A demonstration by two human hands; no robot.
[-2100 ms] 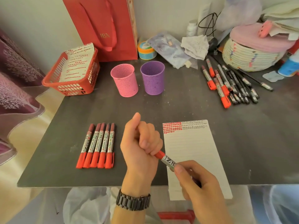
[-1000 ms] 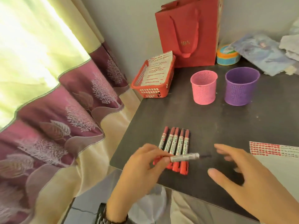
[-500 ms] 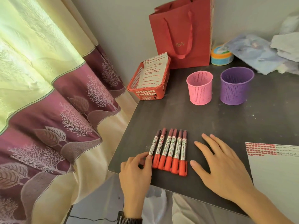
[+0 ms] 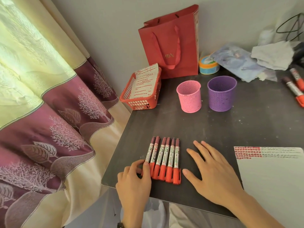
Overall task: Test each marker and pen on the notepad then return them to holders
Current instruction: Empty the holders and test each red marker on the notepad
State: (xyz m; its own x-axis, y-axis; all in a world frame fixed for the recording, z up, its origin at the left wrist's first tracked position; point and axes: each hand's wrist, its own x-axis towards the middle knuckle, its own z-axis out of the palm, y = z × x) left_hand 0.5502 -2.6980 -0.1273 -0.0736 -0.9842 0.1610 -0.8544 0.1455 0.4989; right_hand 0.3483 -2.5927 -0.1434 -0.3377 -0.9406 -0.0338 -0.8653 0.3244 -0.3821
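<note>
Six markers (image 4: pixel 166 155) lie side by side near the table's (image 4: pixel 213 129) front left corner. Our left hand (image 4: pixel 134 180) pinches the leftmost marker (image 4: pixel 151 150), seemingly aligning it with the row; our right hand (image 4: pixel 212 171) rests flat and relaxed beside them. Next, we judge, comes reaching far right for another marker (image 4: pixel 293 87) to test on the notepad (image 4: pixel 271 178).

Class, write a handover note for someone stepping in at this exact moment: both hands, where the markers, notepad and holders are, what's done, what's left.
Left hand pinches the leftmost marker of the six-marker row at the front of the table. Right hand lies flat, open, beside the row.
Done: notepad, right, bears red test marks on top.
Pink holder and purple holder: nothing sticks out.
Left: more markers at far right to test; all to go into holders.
</note>
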